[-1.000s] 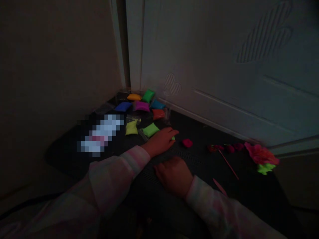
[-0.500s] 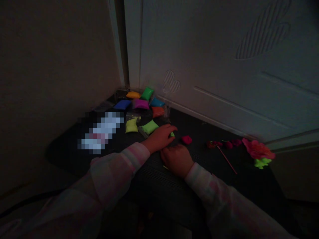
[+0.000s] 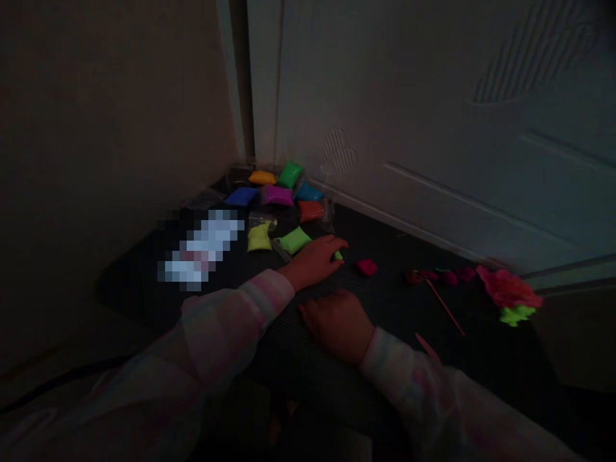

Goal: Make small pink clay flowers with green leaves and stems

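Note:
My left hand (image 3: 315, 260) rests on a dark ribbed mat (image 3: 385, 359), fingers curled over a small green clay piece (image 3: 339, 255) that peeks out past the fingertips. My right hand (image 3: 337, 324) lies palm down on the mat just behind it. Its fingers are tucked under and lost in the dim light. A small red clay lump (image 3: 366, 267) sits just right of my left hand. Both sleeves are pale with pink stripes.
Several bright clay packets (image 3: 279, 192) lie in the corner by a white door (image 3: 433, 128); a yellow packet (image 3: 258, 237) and a green packet (image 3: 293, 240) are nearer. Right: dark red clay bits (image 3: 450, 277), a thin pink stick (image 3: 445, 307), a pink clay flower (image 3: 510, 292). A blurred rectangle (image 3: 205, 247) lies left.
My right hand moved forward up to my left hand, then drew back toward me. The left hand stayed on the green clay piece. The view shifted slightly.

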A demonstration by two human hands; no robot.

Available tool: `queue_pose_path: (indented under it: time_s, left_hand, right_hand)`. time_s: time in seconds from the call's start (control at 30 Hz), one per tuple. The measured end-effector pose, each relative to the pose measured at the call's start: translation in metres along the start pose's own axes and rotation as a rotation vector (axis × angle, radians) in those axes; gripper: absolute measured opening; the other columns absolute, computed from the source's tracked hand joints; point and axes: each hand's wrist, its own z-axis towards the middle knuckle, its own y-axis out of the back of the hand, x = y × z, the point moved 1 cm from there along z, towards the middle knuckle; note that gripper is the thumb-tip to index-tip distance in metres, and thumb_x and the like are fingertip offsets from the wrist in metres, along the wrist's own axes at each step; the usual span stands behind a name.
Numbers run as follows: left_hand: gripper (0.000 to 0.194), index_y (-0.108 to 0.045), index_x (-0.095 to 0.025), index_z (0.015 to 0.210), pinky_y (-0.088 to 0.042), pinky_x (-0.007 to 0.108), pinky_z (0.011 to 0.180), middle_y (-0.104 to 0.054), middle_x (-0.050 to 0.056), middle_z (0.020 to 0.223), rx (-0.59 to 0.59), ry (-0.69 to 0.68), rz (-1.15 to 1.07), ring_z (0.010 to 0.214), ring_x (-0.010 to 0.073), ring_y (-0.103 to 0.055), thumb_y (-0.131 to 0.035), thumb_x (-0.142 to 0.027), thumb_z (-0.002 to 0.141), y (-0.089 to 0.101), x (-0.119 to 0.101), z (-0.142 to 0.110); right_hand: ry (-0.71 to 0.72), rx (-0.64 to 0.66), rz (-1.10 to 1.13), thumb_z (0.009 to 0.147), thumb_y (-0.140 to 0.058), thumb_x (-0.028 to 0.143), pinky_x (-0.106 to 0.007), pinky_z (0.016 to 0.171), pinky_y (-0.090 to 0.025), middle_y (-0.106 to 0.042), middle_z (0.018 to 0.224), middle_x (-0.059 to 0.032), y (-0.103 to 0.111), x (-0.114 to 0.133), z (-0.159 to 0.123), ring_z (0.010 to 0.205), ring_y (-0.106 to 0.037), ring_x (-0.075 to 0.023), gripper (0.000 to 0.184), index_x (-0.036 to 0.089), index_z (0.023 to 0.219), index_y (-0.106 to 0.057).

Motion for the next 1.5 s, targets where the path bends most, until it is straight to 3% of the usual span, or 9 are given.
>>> queue_pose_path:
  time_s: [0.1, 0.23, 0.4, 0.53, 0.67, 0.83, 0.97, 1.13, 1.5]
  left_hand:
    - [0.03, -0.052, -0.015, 0.104, -0.043, 0.029, 0.085, -0.057, 0.006, 0.101, -0.007, 0.003, -0.003, 0.097, 0.0168, -0.053, -0.054, -0.015, 0.074, -0.0005, 0.0008, 0.0004]
    - [0.03, -0.052, -0.016, 0.104, -0.044, 0.029, 0.085, -0.057, 0.005, 0.102, 0.002, 0.014, -0.005, 0.098, 0.0168, -0.053, -0.054, -0.016, 0.074, -0.0004, 0.0004, 0.0004]
    - [0.03, -0.052, -0.015, 0.105, -0.044, 0.029, 0.084, -0.056, 0.006, 0.103, 0.009, 0.018, -0.009, 0.097, 0.0166, -0.053, -0.053, -0.016, 0.075, 0.0005, 0.0003, 0.0003]
    - [0.031, -0.052, -0.015, 0.105, -0.044, 0.028, 0.082, -0.057, 0.006, 0.103, 0.013, 0.012, -0.008, 0.093, 0.0164, -0.054, -0.054, -0.016, 0.074, 0.0009, 0.0011, 0.0005]
    - [0.032, -0.053, -0.014, 0.105, -0.045, 0.028, 0.08, -0.057, 0.006, 0.1, 0.007, 0.024, -0.012, 0.089, 0.016, -0.055, -0.054, -0.015, 0.073, 0.0015, 0.0008, 0.0005]
    - [0.032, -0.052, -0.015, 0.106, -0.046, 0.028, 0.078, -0.057, 0.005, 0.098, 0.012, 0.027, -0.021, 0.087, 0.0153, -0.055, -0.054, -0.016, 0.074, 0.0016, 0.0006, 0.0003]
    - [0.032, -0.052, -0.014, 0.106, -0.046, 0.028, 0.079, -0.057, 0.006, 0.099, 0.009, 0.026, -0.023, 0.088, 0.0157, -0.055, -0.054, -0.015, 0.074, 0.0011, 0.0014, 0.0006]
    - [0.032, -0.052, -0.015, 0.106, -0.045, 0.029, 0.08, -0.057, 0.006, 0.1, 0.008, 0.016, -0.022, 0.091, 0.0163, -0.055, -0.054, -0.016, 0.074, 0.0011, 0.0011, 0.0003]
    - [0.032, -0.052, -0.015, 0.106, -0.045, 0.028, 0.08, -0.057, 0.005, 0.099, 0.012, 0.015, -0.022, 0.09, 0.0158, -0.055, -0.054, -0.015, 0.074, 0.0009, 0.0018, 0.0008]
  right_hand:
    - [-0.079, -0.013, -0.028, 0.086, -0.032, 0.024, -0.03, 0.05, -0.02, -0.064, 0.055, -0.0066, 0.0002, -0.0024, 0.001, 0.047, -0.056, -0.0147, 0.035, 0.015, 0.066, -0.059]
    - [0.036, -0.004, 0.019, 0.086, -0.034, 0.028, -0.029, 0.051, -0.022, -0.063, 0.054, -0.0018, 0.0013, 0.0013, 0.002, 0.048, -0.057, -0.0131, 0.034, 0.018, 0.064, -0.057]
    - [-0.094, 0.018, -0.017, 0.086, -0.033, 0.023, -0.029, 0.052, -0.023, -0.065, 0.057, -0.0065, 0.0025, 0.0004, 0.0028, 0.049, -0.057, -0.0147, 0.034, 0.015, 0.067, -0.059]
    - [0.025, 0.022, 0.036, 0.086, -0.035, 0.027, -0.029, 0.052, -0.023, -0.064, 0.056, -0.0021, 0.0016, 0.0052, 0.0013, 0.05, -0.057, -0.0132, 0.033, 0.018, 0.064, -0.057]
    - [-0.096, 0.014, -0.012, 0.087, -0.032, 0.024, -0.029, 0.052, -0.023, -0.065, 0.058, -0.0065, 0.0006, 0.0017, 0.0024, 0.05, -0.057, -0.0143, 0.034, 0.015, 0.068, -0.059]
    - [0.0, 0.024, 0.009, 0.086, -0.034, 0.028, -0.028, 0.052, -0.023, -0.064, 0.055, -0.0022, 0.0008, 0.0046, 0.0017, 0.049, -0.057, -0.013, 0.034, 0.018, 0.064, -0.057]
    - [-0.123, 0.019, -0.029, 0.087, -0.032, 0.025, -0.029, 0.052, -0.022, -0.065, 0.058, -0.0074, 0.0014, 0.0009, 0.0024, 0.05, -0.057, -0.0141, 0.034, 0.014, 0.068, -0.059]
    - [-0.004, 0.033, 0.023, 0.087, -0.034, 0.029, -0.029, 0.052, -0.022, -0.064, 0.056, -0.0036, 0.0022, 0.0059, 0.0013, 0.051, -0.058, -0.0131, 0.034, 0.017, 0.065, -0.057]
    - [-0.099, 0.046, -0.003, 0.087, -0.033, 0.027, -0.029, 0.051, -0.022, -0.065, 0.059, -0.0052, 0.0017, 0.0025, 0.002, 0.052, -0.059, -0.0147, 0.034, 0.016, 0.069, -0.058]
